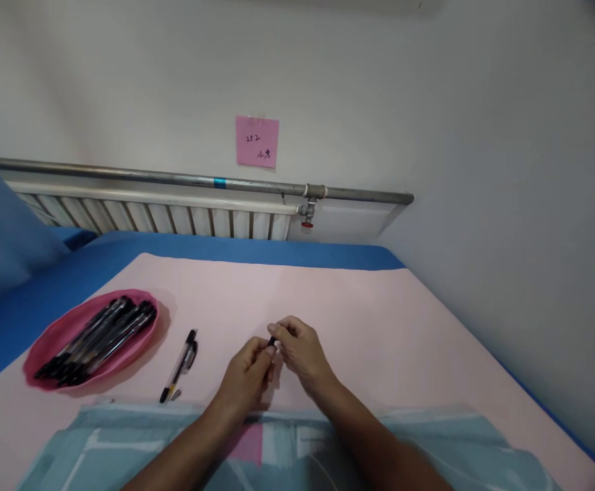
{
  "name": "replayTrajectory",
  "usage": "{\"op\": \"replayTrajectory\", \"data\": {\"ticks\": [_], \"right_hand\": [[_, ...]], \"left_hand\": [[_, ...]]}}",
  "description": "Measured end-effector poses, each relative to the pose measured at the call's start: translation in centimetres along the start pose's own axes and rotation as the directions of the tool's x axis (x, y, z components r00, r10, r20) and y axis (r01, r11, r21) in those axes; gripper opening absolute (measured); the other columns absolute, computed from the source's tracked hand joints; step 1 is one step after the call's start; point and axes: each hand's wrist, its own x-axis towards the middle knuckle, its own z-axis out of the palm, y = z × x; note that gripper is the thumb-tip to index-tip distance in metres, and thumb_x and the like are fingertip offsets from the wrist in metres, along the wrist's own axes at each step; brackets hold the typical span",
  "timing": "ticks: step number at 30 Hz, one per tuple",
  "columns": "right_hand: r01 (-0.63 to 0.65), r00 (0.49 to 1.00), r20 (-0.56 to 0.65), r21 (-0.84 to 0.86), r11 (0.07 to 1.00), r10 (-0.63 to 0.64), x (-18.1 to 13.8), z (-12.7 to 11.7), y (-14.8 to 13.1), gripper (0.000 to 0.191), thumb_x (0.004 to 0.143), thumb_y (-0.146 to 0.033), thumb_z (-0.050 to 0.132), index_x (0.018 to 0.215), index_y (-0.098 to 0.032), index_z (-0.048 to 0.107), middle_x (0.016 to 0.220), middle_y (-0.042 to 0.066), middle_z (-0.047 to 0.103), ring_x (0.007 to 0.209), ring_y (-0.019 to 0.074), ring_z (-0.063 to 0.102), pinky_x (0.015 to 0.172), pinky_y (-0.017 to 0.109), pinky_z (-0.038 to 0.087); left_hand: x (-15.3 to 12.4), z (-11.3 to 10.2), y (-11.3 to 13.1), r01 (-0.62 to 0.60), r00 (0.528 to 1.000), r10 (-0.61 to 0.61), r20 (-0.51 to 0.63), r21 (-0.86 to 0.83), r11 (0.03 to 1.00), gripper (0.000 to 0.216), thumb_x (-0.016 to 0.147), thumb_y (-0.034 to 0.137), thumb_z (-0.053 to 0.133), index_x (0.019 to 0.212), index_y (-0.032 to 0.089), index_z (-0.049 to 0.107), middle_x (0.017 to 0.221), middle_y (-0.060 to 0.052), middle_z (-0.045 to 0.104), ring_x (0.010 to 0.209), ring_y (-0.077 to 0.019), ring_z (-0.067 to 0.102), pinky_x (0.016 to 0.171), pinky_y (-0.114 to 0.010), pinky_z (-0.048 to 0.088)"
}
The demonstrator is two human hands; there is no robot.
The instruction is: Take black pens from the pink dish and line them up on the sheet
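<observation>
My left hand (250,372) and my right hand (301,349) meet over the pink mat, fingertips pinched together. Between them shows a short black piece (272,340), gripped from both sides; most of it is hidden by the fingers, so its kind is unclear. Left of my hands, a clear-barrelled pen (178,368) lies on the mat. Touching or close beside it is a black pen cap (191,356) with a clip. Near the pen's lower end rests a tiny metallic cone-shaped piece (176,395).
A pink oval basket (30,374) at the left holds several black-capped pens (100,334). Light-blue patterned cloth (123,443) covers the near edge. Behind the mat (353,307) are a blue border, a radiator (159,217) and a pipe (174,179). A wall rises at right.
</observation>
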Motion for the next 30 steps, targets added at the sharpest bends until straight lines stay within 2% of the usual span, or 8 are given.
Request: {"op": "replayTrajectory", "data": {"ticks": [4, 9, 12, 15, 18, 23, 28, 30], "right_hand": [[-0.039, 0.999, -0.013, 0.104, 0.994, 0.041, -0.2, 0.4, -0.3, 0.026, 0.062, -0.038, 0.067, 0.057, -0.019, 0.050, 0.038, -0.010, 0.033, 0.035, 0.0049, 0.030, 0.037, 0.020, 0.021], [-0.147, 0.989, 0.064, 0.293, 0.945, 0.134, -0.7, 0.4, -1.4, 0.025, 0.063, -0.032, 0.068, 0.059, -0.018, 0.048, 0.037, -0.012, 0.030, 0.033, 0.0019, 0.021, 0.035, 0.017, 0.015], [-0.217, 0.969, 0.191, 0.362, 0.907, 0.156, -0.7, 0.2, -1.9, 0.020, 0.064, -0.031, 0.068, 0.066, -0.016, 0.055, 0.048, -0.007, 0.047, 0.034, 0.0000, 0.021, 0.034, 0.016, 0.012], [-0.244, 0.950, 0.285, 0.418, 0.875, 0.128, -0.6, 0.0, -2.1, 0.025, 0.067, -0.033, 0.066, 0.084, -0.015, 0.061, 0.072, 0.000, 0.061, 0.035, -0.0008, 0.025, 0.033, 0.017, 0.012], [-0.218, 0.967, 0.216, 0.431, 0.875, 0.134, -0.6, 0.1, -1.9, 0.027, 0.069, -0.037, 0.065, 0.085, -0.017, 0.058, 0.060, -0.004, 0.055, 0.035, 0.0008, 0.026, 0.032, 0.016, 0.013], [-0.167, 0.986, 0.079, 0.376, 0.911, 0.148, -0.7, 0.5, -1.5, 0.026, 0.064, -0.033, 0.070, 0.066, -0.018, 0.048, 0.039, -0.013, 0.027, 0.033, 0.0017, 0.022, 0.034, 0.015, 0.015], [-0.195, 0.975, 0.170, 0.366, 0.910, 0.140, -0.8, 0.4, -1.8, 0.023, 0.067, -0.035, 0.064, 0.077, -0.016, 0.056, 0.041, -0.010, 0.035, 0.035, 0.0025, 0.024, 0.034, 0.016, 0.014], [-0.190, 0.979, 0.144, 0.357, 0.914, 0.148, -0.8, 0.5, -1.8, 0.024, 0.067, -0.035, 0.065, 0.079, -0.017, 0.055, 0.043, -0.010, 0.038, 0.035, 0.0025, 0.025, 0.033, 0.016, 0.015]], "left_hand": [[-0.1, 0.2, 0.0, -0.016, 0.999, 0.016, -0.028, 0.006, 1.000, 0.030, 0.075, 0.047, 0.052, 0.068, 0.018, 0.043, 0.046, 0.009, 0.038, 0.040, -0.0042, 0.031, 0.039, -0.016, 0.023], [-0.7, 0.2, 1.4, 0.165, 0.986, -0.158, 0.053, -0.157, 0.974, 0.032, 0.075, 0.050, 0.052, 0.070, 0.020, 0.040, 0.045, 0.011, 0.034, 0.034, -0.0021, 0.020, 0.033, -0.015, 0.012], [-1.0, 0.0, 2.0, 0.263, 0.961, -0.226, 0.157, -0.283, 0.922, 0.033, 0.074, 0.050, 0.053, 0.072, 0.022, 0.038, 0.047, 0.011, 0.034, 0.031, -0.0009, 0.014, 0.032, -0.015, 0.006], [-1.1, -0.3, 2.3, 0.282, 0.953, -0.220, 0.210, -0.340, 0.897, 0.032, 0.075, 0.050, 0.054, 0.073, 0.022, 0.039, 0.048, 0.011, 0.034, 0.031, -0.0004, 0.013, 0.031, -0.014, 0.005], [-1.1, -0.4, 2.4, 0.259, 0.961, -0.207, 0.185, -0.334, 0.906, 0.032, 0.075, 0.050, 0.053, 0.072, 0.021, 0.040, 0.048, 0.011, 0.034, 0.031, -0.0003, 0.015, 0.031, -0.013, 0.006], [-1.1, -0.3, 2.3, 0.250, 0.966, -0.221, 0.133, -0.259, 0.933, 0.031, 0.074, 0.051, 0.052, 0.075, 0.021, 0.044, 0.047, 0.011, 0.035, 0.030, -0.0011, 0.019, 0.030, -0.013, 0.010], [-1.1, -0.2, 2.4, 0.252, 0.967, -0.231, 0.111, -0.242, 0.937, 0.032, 0.073, 0.052, 0.052, 0.075, 0.021, 0.044, 0.047, 0.011, 0.035, 0.030, -0.0012, 0.018, 0.030, -0.014, 0.010], [-1.1, -0.2, 2.4, 0.232, 0.972, -0.216, 0.095, -0.222, 0.947, 0.033, 0.073, 0.053, 0.051, 0.074, 0.021, 0.043, 0.047, 0.011, 0.035, 0.030, -0.0013, 0.019, 0.030, -0.014, 0.010]]}}
